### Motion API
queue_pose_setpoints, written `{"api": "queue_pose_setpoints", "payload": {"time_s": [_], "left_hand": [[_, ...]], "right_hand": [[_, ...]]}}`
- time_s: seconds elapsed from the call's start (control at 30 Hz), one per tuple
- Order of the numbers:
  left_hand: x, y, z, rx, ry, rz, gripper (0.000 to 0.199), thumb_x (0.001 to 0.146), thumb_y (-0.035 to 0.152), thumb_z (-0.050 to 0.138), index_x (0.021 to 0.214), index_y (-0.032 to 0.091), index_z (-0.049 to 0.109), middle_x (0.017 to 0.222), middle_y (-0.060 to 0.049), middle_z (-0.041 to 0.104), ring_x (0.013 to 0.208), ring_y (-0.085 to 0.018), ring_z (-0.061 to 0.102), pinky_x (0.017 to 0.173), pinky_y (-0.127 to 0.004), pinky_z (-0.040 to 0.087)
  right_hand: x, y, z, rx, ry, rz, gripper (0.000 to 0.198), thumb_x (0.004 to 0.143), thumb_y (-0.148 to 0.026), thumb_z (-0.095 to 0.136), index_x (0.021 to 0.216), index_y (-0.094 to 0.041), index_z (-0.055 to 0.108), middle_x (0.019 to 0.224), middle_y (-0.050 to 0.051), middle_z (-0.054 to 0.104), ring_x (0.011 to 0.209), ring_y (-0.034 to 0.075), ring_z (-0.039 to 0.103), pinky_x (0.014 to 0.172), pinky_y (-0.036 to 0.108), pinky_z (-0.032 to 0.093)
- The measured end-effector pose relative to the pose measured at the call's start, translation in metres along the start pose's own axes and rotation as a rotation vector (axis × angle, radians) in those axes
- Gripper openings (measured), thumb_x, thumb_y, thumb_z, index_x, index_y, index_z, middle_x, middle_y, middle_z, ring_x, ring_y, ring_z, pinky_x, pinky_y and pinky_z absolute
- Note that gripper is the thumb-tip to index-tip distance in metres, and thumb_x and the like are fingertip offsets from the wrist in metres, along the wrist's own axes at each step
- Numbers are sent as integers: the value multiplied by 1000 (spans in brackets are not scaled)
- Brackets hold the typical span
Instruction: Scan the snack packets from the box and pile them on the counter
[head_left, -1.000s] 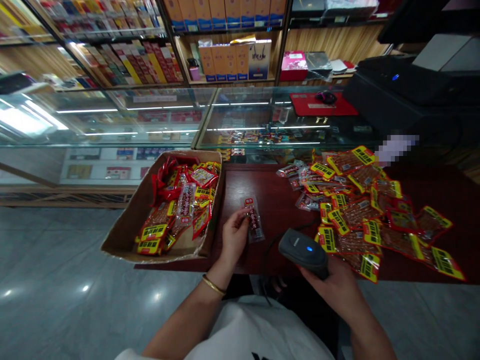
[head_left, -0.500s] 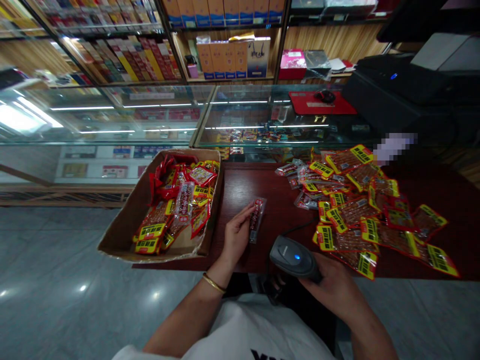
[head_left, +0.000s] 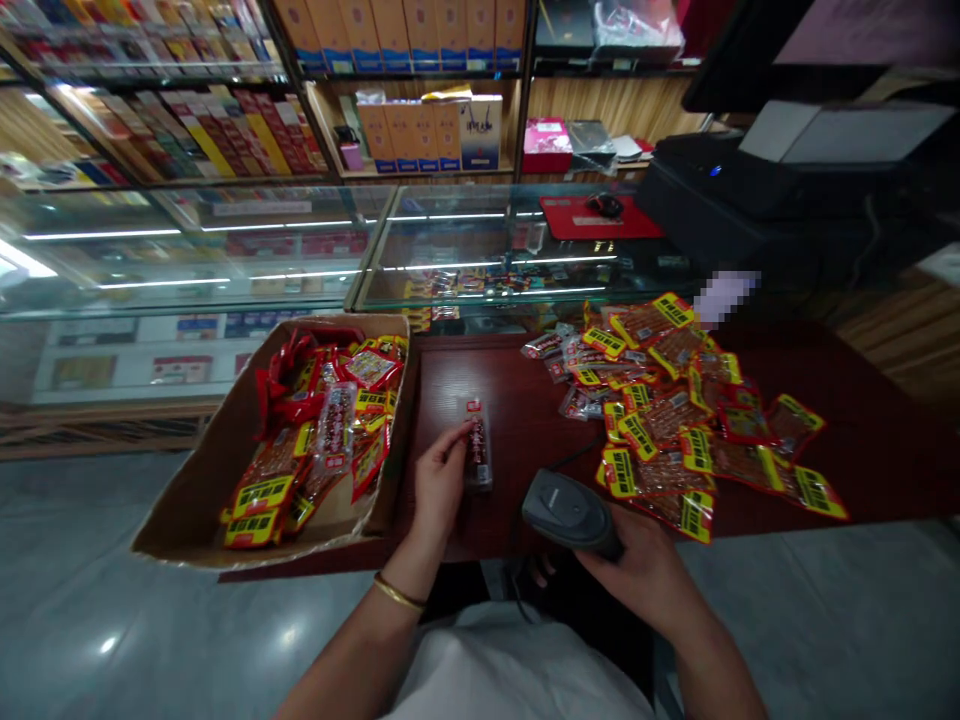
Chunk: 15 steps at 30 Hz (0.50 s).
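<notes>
My left hand (head_left: 439,482) pinches the left edge of a clear-wrapped snack packet (head_left: 478,452) with dark red contents, near the wooden counter's front. The packet's printed face is turned up. In my right hand (head_left: 646,562) is a dark grey barcode scanner (head_left: 568,514), its head pointing left towards the packet. Left of my left hand stands an open cardboard box (head_left: 176,500) of snack packets, most in red and yellow wrapping, with another clear-wrapped packet (head_left: 335,428) on top. To the right lies a loose pile of yellow-labelled snack packets (head_left: 671,412), with several small clear packets at its left side.
Behind the dark red wooden counter (head_left: 517,400) runs a glass display case (head_left: 442,230). A red mouse pad (head_left: 559,218) with a black mouse lies on it. Black checkout equipment (head_left: 750,225) stands at the back right. Boxed goods fill the shelves beyond.
The camera view has swung right, so everything sits further left. The packet under my left hand has turned to a straighter angle. The blue light on the scanner no longer shows.
</notes>
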<state>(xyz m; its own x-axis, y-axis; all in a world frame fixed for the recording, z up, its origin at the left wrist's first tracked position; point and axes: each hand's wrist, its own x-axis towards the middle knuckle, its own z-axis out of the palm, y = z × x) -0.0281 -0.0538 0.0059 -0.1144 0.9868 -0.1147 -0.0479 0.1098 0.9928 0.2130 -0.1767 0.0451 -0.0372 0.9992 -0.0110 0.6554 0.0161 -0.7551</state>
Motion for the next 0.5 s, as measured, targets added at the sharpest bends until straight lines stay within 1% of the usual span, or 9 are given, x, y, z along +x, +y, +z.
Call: {"api": "queue_pose_setpoints", "payload": {"time_s": [0.07,0.13,0.17,0.23,0.3,0.37,0.43,0.5], "left_hand": [[4,12,6,-98,-42,-135,45,82,31,69,126,18,75,117,-8,80,99,-21,75,92,-36,59],[8,30,18,-180,-118,-220,56,77,29,75,132,17,71,112,-8,80,85,-17,74,80,-30,58],[10,41,27,-214,-159,-243,60,74,28,77,133,17,71,109,-8,80,80,-15,73,76,-28,57],[14,63,50,-287,-246,-263,63,72,25,79,134,17,70,105,-8,80,78,-15,71,74,-28,56],[18,85,79,-355,-363,-272,61,72,24,78,132,17,71,103,-8,80,82,-17,72,79,-30,56],[21,101,115,-384,-525,-287,51,74,21,76,125,16,75,107,-9,79,90,-18,71,86,-32,55],[22,111,155,-366,-706,-312,39,75,15,72,113,16,79,113,-10,77,96,-18,69,91,-32,52],[22,116,199,-305,-838,-347,26,75,10,69,98,14,78,115,-10,75,96,-17,66,93,-32,51]], "right_hand": [[-1,3,1,45,61,28,23,84,-26,67,101,-21,81,102,8,84,92,27,79,83,36,61],[-2,8,1,88,150,79,23,84,-30,68,100,-20,80,102,9,84,93,28,79,85,38,61],[-3,12,1,108,199,108,23,84,-32,69,100,-20,80,102,9,84,93,29,79,86,39,61],[-4,19,0,145,295,161,24,83,-36,69,96,-19,80,97,9,85,88,29,80,83,40,62],[-7,27,-1,176,370,205,25,81,-39,69,93,-20,80,88,9,84,83,30,80,78,39,63],[-10,33,-2,195,410,239,26,80,-42,71,90,-20,80,78,8,82,79,30,79,72,37,63],[-14,38,-3,199,430,262,27,79,-45,72,90,-21,80,71,7,80,78,31,78,66,35,62],[-17,41,-3,198,435,275,28,79,-47,73,90,-22,80,68,6,79,76,30,78,63,34,61]]}}
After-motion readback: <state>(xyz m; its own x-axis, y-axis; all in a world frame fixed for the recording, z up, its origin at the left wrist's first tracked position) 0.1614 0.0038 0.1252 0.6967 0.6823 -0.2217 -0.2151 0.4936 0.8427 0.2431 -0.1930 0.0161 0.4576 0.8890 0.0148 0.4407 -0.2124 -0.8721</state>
